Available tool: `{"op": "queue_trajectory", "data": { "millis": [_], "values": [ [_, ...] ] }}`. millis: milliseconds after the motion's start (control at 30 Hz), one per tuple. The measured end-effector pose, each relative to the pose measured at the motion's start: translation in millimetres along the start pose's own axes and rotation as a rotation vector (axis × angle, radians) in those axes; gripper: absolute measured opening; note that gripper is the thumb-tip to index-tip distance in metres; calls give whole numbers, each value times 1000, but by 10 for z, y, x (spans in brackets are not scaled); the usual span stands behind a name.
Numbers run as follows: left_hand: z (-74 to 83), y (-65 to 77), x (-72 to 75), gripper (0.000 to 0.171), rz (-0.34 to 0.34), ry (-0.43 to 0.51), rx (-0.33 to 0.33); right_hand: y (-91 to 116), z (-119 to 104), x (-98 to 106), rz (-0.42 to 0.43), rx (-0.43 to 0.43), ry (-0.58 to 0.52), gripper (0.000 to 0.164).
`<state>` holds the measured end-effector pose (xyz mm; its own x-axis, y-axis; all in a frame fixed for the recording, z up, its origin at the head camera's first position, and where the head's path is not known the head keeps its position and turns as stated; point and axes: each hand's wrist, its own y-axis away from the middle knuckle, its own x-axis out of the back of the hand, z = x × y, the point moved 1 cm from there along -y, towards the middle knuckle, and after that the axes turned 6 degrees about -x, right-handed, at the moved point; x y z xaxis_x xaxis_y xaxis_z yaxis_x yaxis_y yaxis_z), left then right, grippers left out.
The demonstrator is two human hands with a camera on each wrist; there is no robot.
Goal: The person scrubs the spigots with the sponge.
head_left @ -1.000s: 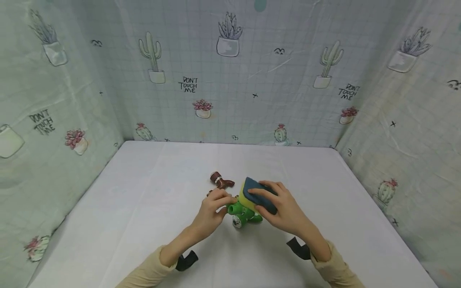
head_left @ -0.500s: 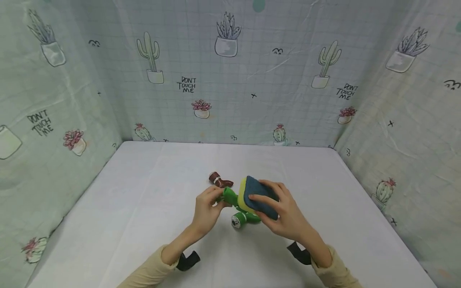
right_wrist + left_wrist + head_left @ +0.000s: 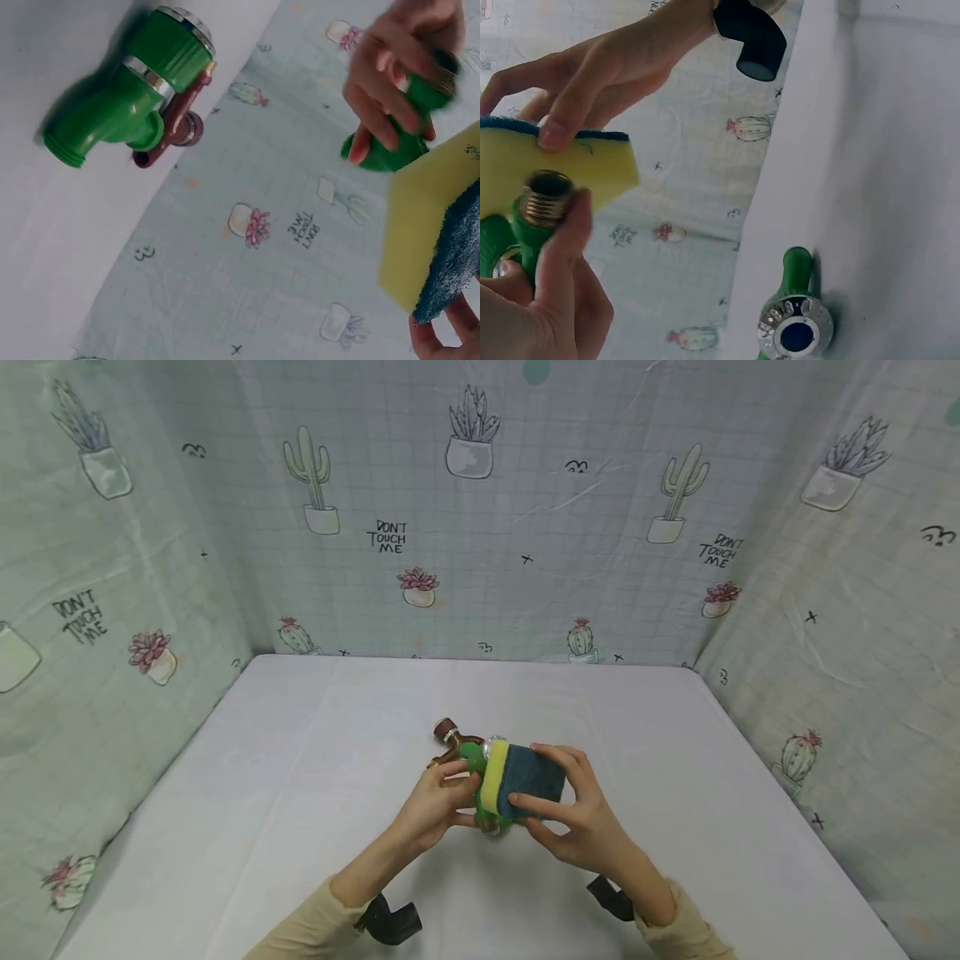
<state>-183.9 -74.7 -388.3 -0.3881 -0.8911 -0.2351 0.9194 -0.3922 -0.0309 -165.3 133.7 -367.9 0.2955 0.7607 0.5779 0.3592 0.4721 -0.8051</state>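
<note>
My left hand [image 3: 435,802] grips a green tap [image 3: 529,247] whose threaded brass end [image 3: 546,199] points up past the thumb in the left wrist view. In my right hand [image 3: 588,822] is a sponge [image 3: 531,779], yellow with a blue scouring side, held with the fingers spread over it. The sponge's yellow side faces the held tap and overlaps it in the head view. A second green tap [image 3: 112,105], with a silver-rimmed knob, lies on the table under the hands; the sponge and hands mostly hide it in the head view.
A brown tap [image 3: 446,731] lies on the white table [image 3: 337,735] just beyond the left hand. Black curved pieces [image 3: 393,924] sit at both wrists. Patterned cloth [image 3: 472,527] with cactus drawings walls the back and sides.
My left hand has lifted one green tap off the other and turned it. The right hand has brought the sponge left and tilted it against that tap.
</note>
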Motion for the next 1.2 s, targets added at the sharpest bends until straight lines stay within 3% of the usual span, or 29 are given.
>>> {"op": "queue_trajectory", "data": {
  "millis": [100,233,467,700,867,967,1067,1200],
  "values": [
    [20,-6,1,56,-36,36,74,7,-15,-10,-7,6,35,21],
    [57,-11,12,55,-64,16,113,-2,-11,7,1,3,49,20],
    [70,25,8,47,-185,44,122,-52,71,55,20,-45,-1,25],
    [46,47,14,46,-254,42,132,-40,138,50,-25,-156,-73,31],
    [35,49,6,48,-299,70,131,-34,164,27,-14,-183,-105,33],
    [28,48,0,46,-286,65,130,-34,180,6,10,-193,-121,33],
    [23,45,-7,42,-224,64,138,-26,186,-26,13,-202,-134,34],
    [33,51,-17,49,-180,102,148,-1,184,-76,-12,-196,-113,35]
  ]
}}
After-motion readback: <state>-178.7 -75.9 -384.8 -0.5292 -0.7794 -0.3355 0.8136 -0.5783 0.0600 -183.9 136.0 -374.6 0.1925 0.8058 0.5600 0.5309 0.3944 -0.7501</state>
